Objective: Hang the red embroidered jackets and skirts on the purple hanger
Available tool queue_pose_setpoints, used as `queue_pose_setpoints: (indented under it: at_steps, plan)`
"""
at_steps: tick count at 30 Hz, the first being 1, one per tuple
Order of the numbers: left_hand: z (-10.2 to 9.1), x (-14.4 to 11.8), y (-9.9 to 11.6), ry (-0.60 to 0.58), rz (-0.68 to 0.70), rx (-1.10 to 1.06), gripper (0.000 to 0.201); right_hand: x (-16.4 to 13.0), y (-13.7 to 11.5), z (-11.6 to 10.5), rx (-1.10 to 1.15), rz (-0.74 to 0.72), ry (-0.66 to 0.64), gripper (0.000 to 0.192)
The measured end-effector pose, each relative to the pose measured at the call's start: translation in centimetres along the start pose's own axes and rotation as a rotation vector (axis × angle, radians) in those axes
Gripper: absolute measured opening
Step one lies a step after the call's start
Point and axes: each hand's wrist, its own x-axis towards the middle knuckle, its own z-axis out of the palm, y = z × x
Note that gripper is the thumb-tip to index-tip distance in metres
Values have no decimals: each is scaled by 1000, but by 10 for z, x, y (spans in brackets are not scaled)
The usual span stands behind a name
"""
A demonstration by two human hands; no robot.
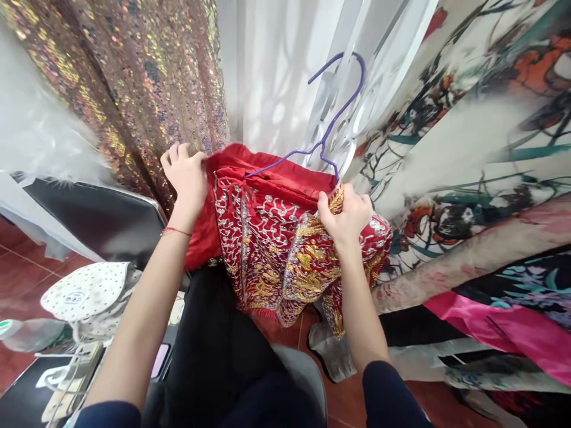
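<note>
A red garment (267,238) with dense silver and gold embroidery hangs in front of my lap, its plain red lining showing along the top. A purple hanger (328,128) sits inside its upper opening, with the hook pointing up. My left hand (185,178) is closed on the plain red cloth at the garment's left edge, some fingers bent and the thumb side hidden by the cloth. On the other side, my right hand (347,215) grips the gold-trimmed upper edge beside the right end of the hanger. The garment's lower part drapes over my knees.
Sequinned cloth (147,77) and a white curtain (272,77) hang ahead. Floral garments (446,196) crowd the right side. At lower left are a black chair (102,220), a spotted white cloth item (87,291), a plastic bottle (33,334) and a phone (159,361).
</note>
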Motion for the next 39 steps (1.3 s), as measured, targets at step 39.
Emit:
queue_pose_setpoints:
  at_steps: [39]
  plan:
    - [25, -40, 171, -333, 787, -331, 19, -70, 21, -175, -281, 7, -116, 39]
